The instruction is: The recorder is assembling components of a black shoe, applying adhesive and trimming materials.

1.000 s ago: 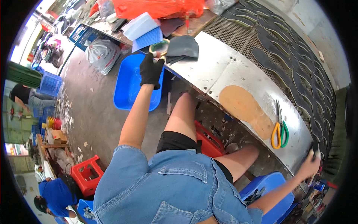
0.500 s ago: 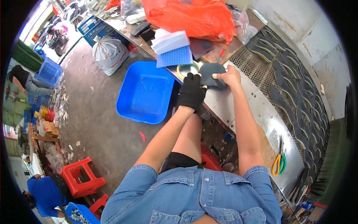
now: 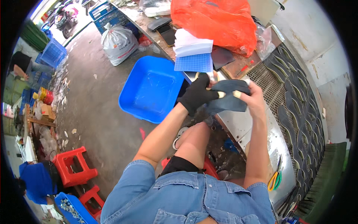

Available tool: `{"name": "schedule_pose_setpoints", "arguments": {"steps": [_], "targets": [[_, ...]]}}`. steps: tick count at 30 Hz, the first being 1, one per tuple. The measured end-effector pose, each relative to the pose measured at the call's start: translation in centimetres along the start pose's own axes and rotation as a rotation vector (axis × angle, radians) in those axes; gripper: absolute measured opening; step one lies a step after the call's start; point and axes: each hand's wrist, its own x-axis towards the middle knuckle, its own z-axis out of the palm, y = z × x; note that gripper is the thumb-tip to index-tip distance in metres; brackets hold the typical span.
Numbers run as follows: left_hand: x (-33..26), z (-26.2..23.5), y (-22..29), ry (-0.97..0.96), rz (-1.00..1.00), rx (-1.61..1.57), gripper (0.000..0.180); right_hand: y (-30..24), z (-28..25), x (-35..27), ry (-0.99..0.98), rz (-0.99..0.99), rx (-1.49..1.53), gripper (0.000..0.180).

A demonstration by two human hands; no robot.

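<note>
A dark grey, flexible flat piece of leather-like material (image 3: 231,102) is held up between my hands, above the near edge of the metal worktop (image 3: 242,128). My left hand (image 3: 198,94), in a black glove with pale-tipped fingers showing, grips its left side. At its right side, my right hand (image 3: 254,98) pinches it, with a pale cover on the thumb tip. Behind my left hand, a pale tape roll (image 3: 214,76) is mostly hidden. Past it lies a blue gridded sheet (image 3: 193,63) with white sheets (image 3: 192,43) on top.
A blue tub (image 3: 149,89) stands on the floor at left. A large orange bag (image 3: 212,24) covers the far bench. Many dark curved strips (image 3: 298,108) lie on mesh at right. Scissors (image 3: 275,180) rest on the near worktop. A red stool (image 3: 74,166) and a co-worker (image 3: 35,181) are lower left.
The dark piece has been lifted off the worktop and now looks bent between my hands. Both hands have moved rightward in view and slightly nearer, as the whole view shifted.
</note>
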Motion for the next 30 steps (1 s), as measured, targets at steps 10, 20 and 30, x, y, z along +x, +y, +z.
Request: {"name": "schedule_pose_setpoints", "arguments": {"steps": [10,20,30], "targets": [[0.8,-21.4,-1.8,0.45,-0.024,-0.573,0.039,3.9,2.0,3.2,0.06,0.129,-0.03,0.027],[-4.7,-25.5,-13.3,0.767,-0.195,-0.514,0.051,0.8,23.4,28.8,-0.097,-0.512,-0.79,0.034],[-9.6,-32.1,-13.2,0.943,-0.258,-0.539,0.043,8.8,31.6,43.8,-0.065,-0.363,-1.405,0.024]]}}
